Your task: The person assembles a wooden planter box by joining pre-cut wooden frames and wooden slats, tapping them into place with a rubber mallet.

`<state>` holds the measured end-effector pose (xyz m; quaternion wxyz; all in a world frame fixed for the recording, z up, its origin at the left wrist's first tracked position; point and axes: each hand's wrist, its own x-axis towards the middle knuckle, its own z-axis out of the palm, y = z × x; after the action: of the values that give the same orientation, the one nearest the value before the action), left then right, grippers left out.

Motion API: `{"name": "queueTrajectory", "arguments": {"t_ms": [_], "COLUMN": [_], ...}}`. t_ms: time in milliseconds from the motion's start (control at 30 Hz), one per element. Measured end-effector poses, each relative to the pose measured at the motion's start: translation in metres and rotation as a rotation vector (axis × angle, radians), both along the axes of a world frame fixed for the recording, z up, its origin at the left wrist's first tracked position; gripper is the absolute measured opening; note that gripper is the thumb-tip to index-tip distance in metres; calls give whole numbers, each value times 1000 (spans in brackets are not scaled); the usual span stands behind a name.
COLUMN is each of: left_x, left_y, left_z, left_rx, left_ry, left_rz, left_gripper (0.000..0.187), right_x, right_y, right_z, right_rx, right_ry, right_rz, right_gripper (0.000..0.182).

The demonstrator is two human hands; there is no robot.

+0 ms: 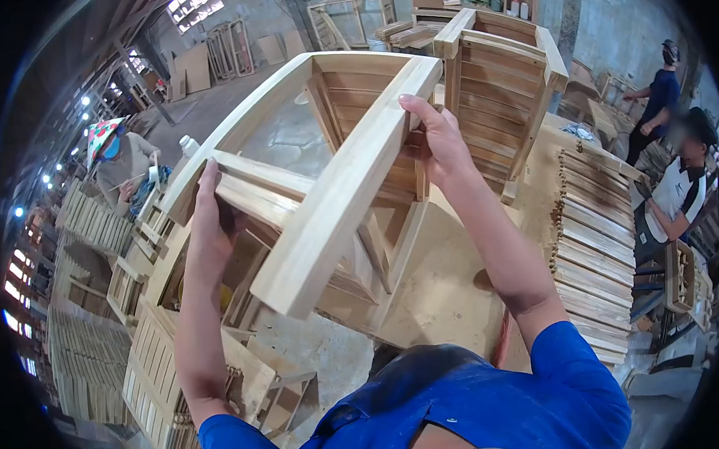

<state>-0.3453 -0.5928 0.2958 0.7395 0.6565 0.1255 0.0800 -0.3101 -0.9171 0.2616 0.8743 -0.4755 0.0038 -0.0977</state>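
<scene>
A pale wooden frame (342,177) with a thick straight beam and a curved rail is held up, tilted, in front of my chest. My left hand (214,210) grips its left part, where a crosspiece meets the curved rail. Around the far end of the thick beam my right hand (438,139) is closed, thumb on top. Behind and below the held frame are slatted wooden parts, partly hidden by it. Another slatted wooden frame (497,85) stands upright just beyond my right hand.
A long row of wooden slats (594,248) lies on the worktable (448,277) at the right. Stacked slatted pieces (155,374) are at the lower left. One person (132,165) is at the left; two people are at the right.
</scene>
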Motion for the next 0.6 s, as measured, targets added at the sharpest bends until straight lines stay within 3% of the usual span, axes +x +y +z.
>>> {"name": "queueTrajectory", "arguments": {"t_ms": [33, 100, 167, 233, 267, 300, 367, 467, 533, 567, 600], "left_x": [0, -7, -22, -21, -17, -12, 17, 70, 127, 151, 173], "left_y": [8, 32, 47, 57, 49, 37, -3, -80, -124, -149, -174], "left_z": [-1, -1, 12, 45, 66, 87, 124, 151, 125, 114, 102], "left_rx": [-6, 44, 221, 640, 701, 756, 994, 1457, 1529, 1592, 1661], "left_ry": [2, 79, 120, -273, -334, -397, -641, -832, -1159, -1165, -1171], "left_rz": [-12, -321, -343, -646, -633, -608, -619, -626, -610, -676, -746], "left_gripper": [47, 49, 43, 46, 45, 43, 38, 48, 66, 66, 67], "right_x": [0, -4, 1, 2, 8, 25, 74, 98, 117, 131, 137], "right_y": [-5, -21, -45, -66, -69, -76, -88, -67, -55, -56, -59], "right_z": [3, 2, -7, -16, -20, -33, -71, -79, -84, -96, -103], "right_rx": [-6, -211, -268, -327, -455, -460, -865, -685, -571, -580, -786], "right_ry": [2, 41, 2, 12, 88, 98, -80, -283, -405, -407, -281], "right_rz": [-12, 137, 161, 166, -26, -55, -475, -381, -356, -405, -544], "right_gripper": [70, 64, 53, 48, 49, 49, 52, 49, 44, 42, 40]}}
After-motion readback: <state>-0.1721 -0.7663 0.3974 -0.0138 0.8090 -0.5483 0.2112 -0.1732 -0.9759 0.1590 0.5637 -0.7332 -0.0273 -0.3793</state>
